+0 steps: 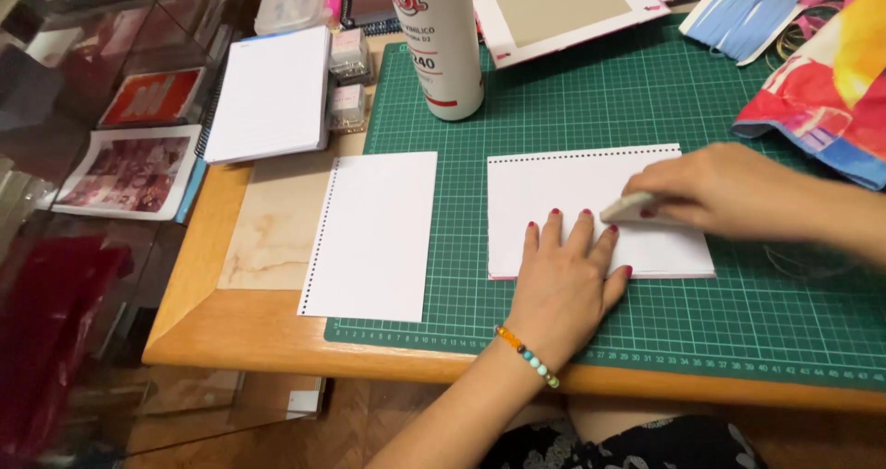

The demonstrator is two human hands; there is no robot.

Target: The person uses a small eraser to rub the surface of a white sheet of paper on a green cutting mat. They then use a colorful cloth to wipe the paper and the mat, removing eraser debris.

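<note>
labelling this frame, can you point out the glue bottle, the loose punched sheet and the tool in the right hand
glue bottle (446, 44), head view, middle of its white body
loose punched sheet (371, 236), head view, centre of the page
pale flat tool (629, 208), head view, the end showing beyond the right hand (715, 190)

Bottle (446, 44) top cut by frame edge; right hand (715, 187) hides most of pale tool (626, 209).

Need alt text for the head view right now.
Left hand presses flat on a white perforated sheet on a green cutting mat, while the right hand rubs a pale flat tool across it. Another sheet lies left.
</note>
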